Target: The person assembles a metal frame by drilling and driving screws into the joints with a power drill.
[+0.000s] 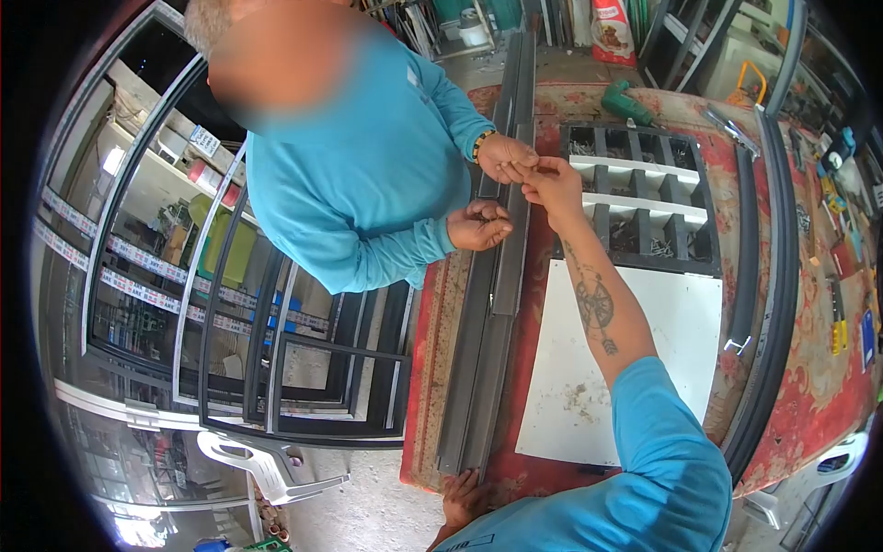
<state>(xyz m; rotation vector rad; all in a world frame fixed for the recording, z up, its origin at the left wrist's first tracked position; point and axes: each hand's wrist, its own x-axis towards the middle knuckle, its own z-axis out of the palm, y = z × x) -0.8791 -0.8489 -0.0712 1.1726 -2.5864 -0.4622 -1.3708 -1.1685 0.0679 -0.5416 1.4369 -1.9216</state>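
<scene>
My right hand (555, 191) reaches far forward, its fingertips pinched together against the fingers of a co-worker's hand (506, 158). Whatever lies between those fingertips is too small to make out. The co-worker's other hand (478, 225) is half curled, palm up, over the dark metal profiles (478, 368). Down at the table's near edge, my left hand (466, 497) rests with fingers laid by the end of these long profiles. Right of my reaching hand sits a dark sorting box (635, 126) with white dividers and small screws or fittings in its compartments.
A white board (552, 368) lies under my right forearm on the red patterned carpet (543, 460). A green power tool (627, 103) sits behind the box. Along the right run long dark profiles (777, 304), with yellow-handled pliers (838, 317) beyond. Framed panels (303, 386) stand at left.
</scene>
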